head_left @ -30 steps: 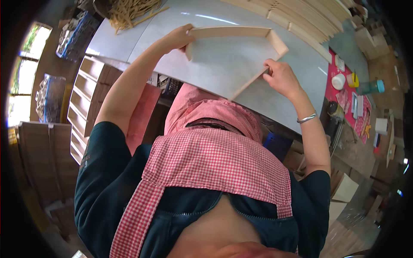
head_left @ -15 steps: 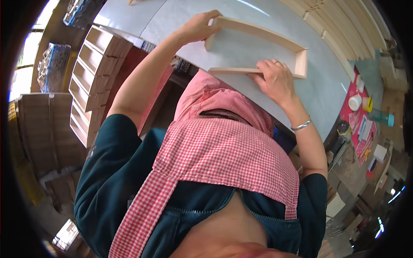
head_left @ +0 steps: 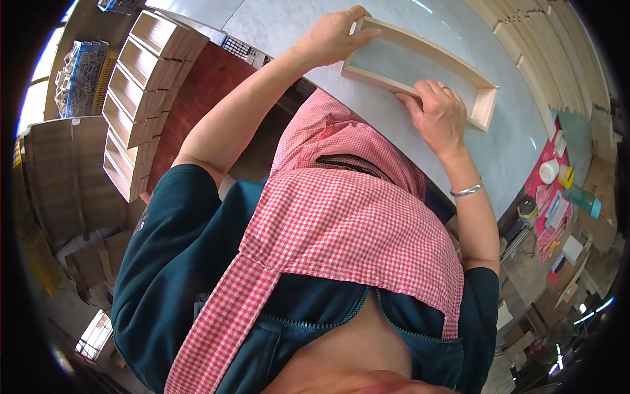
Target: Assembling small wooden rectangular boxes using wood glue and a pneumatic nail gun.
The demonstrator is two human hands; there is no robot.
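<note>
A long, narrow wooden frame [head_left: 430, 51] of thin pale boards lies on the grey-white tabletop [head_left: 289, 29], and the tabletop shows through its middle. All four sides now meet in a closed rectangle. My left hand [head_left: 336, 36] grips the frame's left end, thumb over the top edge and fingers on the outer side. My right hand [head_left: 438, 115] is closed on the near long board, close to the right end, with the fingers over its top edge. The hand covers part of that board.
Stacked wooden frames [head_left: 134, 92] stand at the left on a red-brown surface [head_left: 197, 98]. Long pale boards [head_left: 531, 46] lie in rows at the far right. A bottle with a blue cap [head_left: 583, 200] and a white cup [head_left: 548, 172] sit on a red cloth at the right.
The near long board's left end, apart from the short left side before, now meets it. My left hand has moved right and down in the view; the frame sits a little further right.
</note>
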